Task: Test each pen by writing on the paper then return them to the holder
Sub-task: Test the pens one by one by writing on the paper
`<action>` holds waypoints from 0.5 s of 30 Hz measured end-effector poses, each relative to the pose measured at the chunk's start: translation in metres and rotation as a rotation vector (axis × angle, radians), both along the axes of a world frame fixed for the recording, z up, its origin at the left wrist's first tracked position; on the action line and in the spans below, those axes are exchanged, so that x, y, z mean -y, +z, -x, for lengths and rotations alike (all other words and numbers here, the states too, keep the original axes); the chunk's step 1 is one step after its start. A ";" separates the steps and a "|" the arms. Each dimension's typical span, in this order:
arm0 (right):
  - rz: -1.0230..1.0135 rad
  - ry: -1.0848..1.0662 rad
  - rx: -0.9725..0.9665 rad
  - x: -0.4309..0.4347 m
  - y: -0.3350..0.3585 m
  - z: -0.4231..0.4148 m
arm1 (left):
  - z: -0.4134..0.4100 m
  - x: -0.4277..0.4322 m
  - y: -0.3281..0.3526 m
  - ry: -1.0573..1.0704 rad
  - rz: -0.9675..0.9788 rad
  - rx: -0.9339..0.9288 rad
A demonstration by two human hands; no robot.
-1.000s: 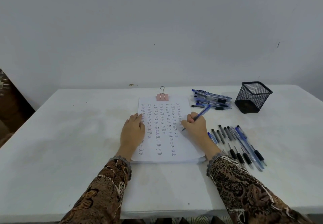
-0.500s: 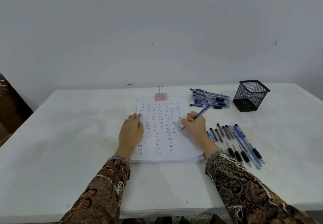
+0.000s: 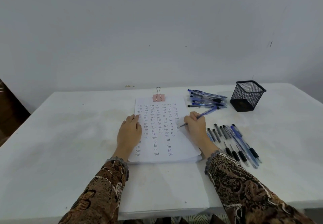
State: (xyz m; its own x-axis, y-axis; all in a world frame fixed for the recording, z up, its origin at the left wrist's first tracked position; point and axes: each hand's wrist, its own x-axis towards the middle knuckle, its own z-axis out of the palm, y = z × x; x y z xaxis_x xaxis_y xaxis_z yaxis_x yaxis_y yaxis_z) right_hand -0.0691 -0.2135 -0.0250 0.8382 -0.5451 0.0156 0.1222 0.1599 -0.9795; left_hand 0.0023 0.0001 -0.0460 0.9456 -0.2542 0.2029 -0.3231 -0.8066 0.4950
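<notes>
Two hands, both mine, at the centre of the frame.

1. Left hand [image 3: 130, 131]: fingers straight and close together, lying flat on the left edge of the paper [image 3: 185, 147]. It holds nothing.

2. Right hand [image 3: 194, 126]: fingers curled and clamped round the lower barrel of a blue pen [image 3: 207, 112]. The pen's tip meets the right margin of the sheet. Its far end slants toward the upper right of the frame.

3. Paper: a white stack lying flat on the table [image 3: 70, 136], mid-frame. The top sheet carries columns of one small handwritten word, dense in the upper part and sparser lower down.

4. Binder clip [image 3: 158, 97]: pink, gripping the top edge of the stack, one wire handle standing up.

5. Holder [image 3: 247, 96]: black mesh, square, upright on the table at right of centre, well apart from the paper.

6. Pile of pens [image 3: 207, 99]: blue-bodied, heaped crosswise between the binder clip and the holder, just left of the holder.

7. Row of pens [image 3: 234, 141]: several, black and blue, lying side by side on the table just right of my right wrist, with their dark grips toward the lower right. I cannot tell the exact count.

8. Sleeves [image 3: 244, 188]: brown patterned cloth with frilled cuffs, running in from the bottom edge of the frame.

9. Table: white, faintly stained left of the paper.

10. Wall [image 3: 157, 31]: plain pale grey, filling the upper half of the frame.
</notes>
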 end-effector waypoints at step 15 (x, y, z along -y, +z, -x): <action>-0.942 0.037 0.205 -0.009 0.003 -0.005 | 0.000 0.001 0.000 -0.006 0.008 0.008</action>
State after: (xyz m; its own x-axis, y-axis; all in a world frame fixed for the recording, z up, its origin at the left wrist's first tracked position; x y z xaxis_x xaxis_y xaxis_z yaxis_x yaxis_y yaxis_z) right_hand -0.0645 -0.2040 -0.0219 0.8847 -0.3821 -0.2669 0.2557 0.8766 -0.4076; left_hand 0.0028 -0.0008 -0.0460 0.9425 -0.2583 0.2122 -0.3317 -0.8006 0.4990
